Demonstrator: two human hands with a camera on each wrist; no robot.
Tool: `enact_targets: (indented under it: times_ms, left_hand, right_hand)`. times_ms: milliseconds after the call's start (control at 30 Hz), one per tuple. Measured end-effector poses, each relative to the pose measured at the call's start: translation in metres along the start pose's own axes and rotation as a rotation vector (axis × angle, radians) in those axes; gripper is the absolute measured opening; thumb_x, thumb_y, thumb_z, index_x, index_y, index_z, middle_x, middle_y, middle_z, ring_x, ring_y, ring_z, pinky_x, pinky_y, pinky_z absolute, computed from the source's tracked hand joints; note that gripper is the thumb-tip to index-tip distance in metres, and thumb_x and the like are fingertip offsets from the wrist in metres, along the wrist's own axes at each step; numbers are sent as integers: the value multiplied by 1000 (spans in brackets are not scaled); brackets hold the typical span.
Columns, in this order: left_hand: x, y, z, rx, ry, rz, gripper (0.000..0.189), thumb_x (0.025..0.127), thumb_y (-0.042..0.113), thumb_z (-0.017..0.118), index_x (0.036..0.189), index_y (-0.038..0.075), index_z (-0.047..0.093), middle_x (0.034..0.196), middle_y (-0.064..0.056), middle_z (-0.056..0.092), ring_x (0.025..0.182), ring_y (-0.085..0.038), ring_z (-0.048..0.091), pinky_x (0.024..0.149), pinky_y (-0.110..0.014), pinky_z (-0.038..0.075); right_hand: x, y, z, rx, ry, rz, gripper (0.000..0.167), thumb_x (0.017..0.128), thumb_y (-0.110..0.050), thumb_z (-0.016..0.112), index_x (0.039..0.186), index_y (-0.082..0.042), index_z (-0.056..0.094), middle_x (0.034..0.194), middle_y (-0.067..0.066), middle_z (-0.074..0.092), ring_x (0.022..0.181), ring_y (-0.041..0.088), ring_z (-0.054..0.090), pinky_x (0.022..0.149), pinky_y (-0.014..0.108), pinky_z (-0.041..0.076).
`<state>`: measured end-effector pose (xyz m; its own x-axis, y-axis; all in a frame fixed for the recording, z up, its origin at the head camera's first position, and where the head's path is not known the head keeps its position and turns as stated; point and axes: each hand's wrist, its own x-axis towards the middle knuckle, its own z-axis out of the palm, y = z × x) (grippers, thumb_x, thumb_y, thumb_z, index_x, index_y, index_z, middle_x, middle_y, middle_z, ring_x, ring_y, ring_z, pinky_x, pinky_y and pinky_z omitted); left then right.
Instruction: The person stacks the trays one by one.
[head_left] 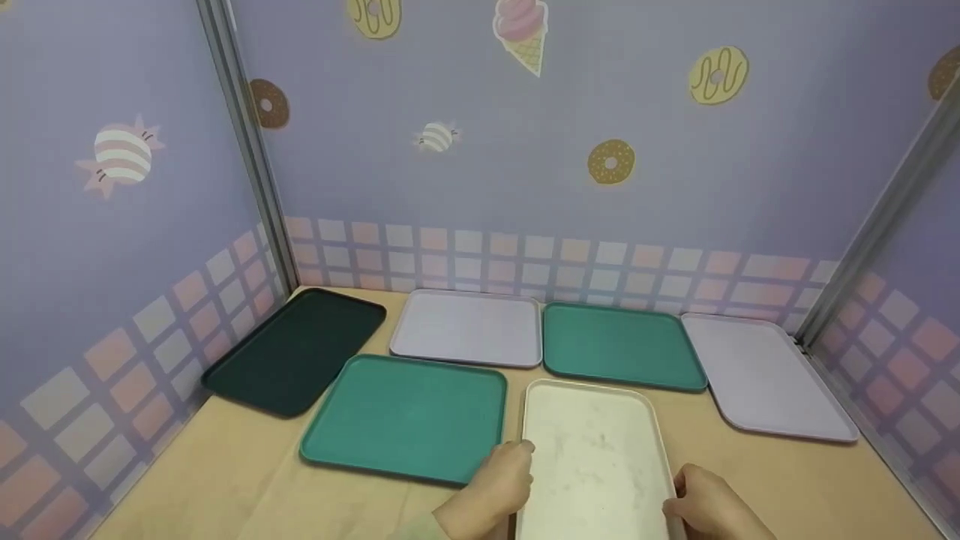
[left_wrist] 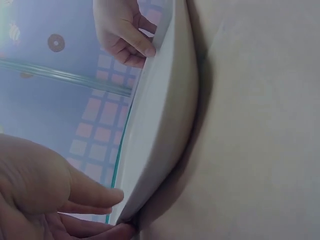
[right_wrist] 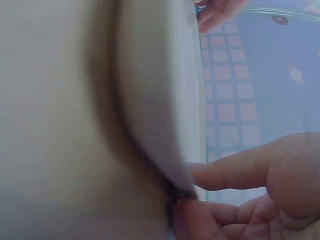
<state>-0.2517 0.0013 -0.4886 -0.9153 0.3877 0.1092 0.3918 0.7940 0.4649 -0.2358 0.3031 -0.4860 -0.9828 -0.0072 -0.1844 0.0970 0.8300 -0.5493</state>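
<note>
Six trays, one dark, two green, two lilac and one cream, lie on a pale tabletop (head_left: 202, 480). From the left, with directions taken from the cream tray (head_left: 589, 442), the dark tray (head_left: 296, 352) sits at ten o'clock, the front green tray (head_left: 409, 420) between nine and ten, and the back lilac tray (head_left: 466, 328) at eleven. A person's left hand (head_left: 499, 480) pinches the cream tray's left edge, thumb above and fingers curled below. The cream tray stands at the near side, toward six o'clock of the scene, with the back green tray (head_left: 622, 346) beyond it at twelve. The right hand (head_left: 709, 502) grips its right edge in the same thumb-and-finger hold. The right lilac tray (head_left: 769, 375) rests between one and two o'clock. Two striped sweets, one ice-cream cone (head_left: 521, 34) and at least five doughnuts decorate the walls.

The head view alone takes in all six trays but cuts off the cream tray's near end; both wrist views show its curved outer wall, the dark shadow beneath, and fingertips tucked under the rim.
</note>
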Motion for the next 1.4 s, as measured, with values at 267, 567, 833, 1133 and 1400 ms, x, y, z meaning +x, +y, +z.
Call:
enact_targets:
  times_ms: [267,567,833,1133,1400]
  left_hand:
    - [-6,-17,-32,-203,-24,-82,34,99,10,64,128,-7,64,117,-20,72,112,-36,70,91,-48,60]
    - [-22,-78,-77,-175,158,-266,32,101,17,65,126,-3,67,112,-17,74,100,-33,72,82,-48,61]
    - [-52,-123,-112,-168,165,-462,23,102,19,62,103,-3,69,90,-10,69,82,-23,64,76,-46,57]
    - [-75,-170,-140,-174,208,-580,30,103,17,55,107,-11,64,100,-25,69,90,-34,67,79,-49,56]
    - [-81,-205,-148,-92,165,-645,43,103,12,53,120,-28,54,119,-46,56,111,-58,59,91,-60,54]
  right_hand:
    - [16,-39,-17,-20,119,-105,29,96,-13,68,114,9,60,93,15,69,81,24,67,70,42,58]
    - [46,-90,11,151,247,-286,9,94,-6,69,102,-1,72,86,5,70,80,15,63,71,32,55]
    - [75,-123,38,257,219,-331,13,94,-5,69,105,1,72,89,7,71,85,18,64,75,35,54]
    - [98,-146,66,310,192,-292,19,92,-6,69,108,5,71,98,15,74,92,26,70,79,41,60]
    - [105,-169,86,338,131,-251,29,94,-4,66,117,13,65,104,22,72,90,26,73,78,37,62]
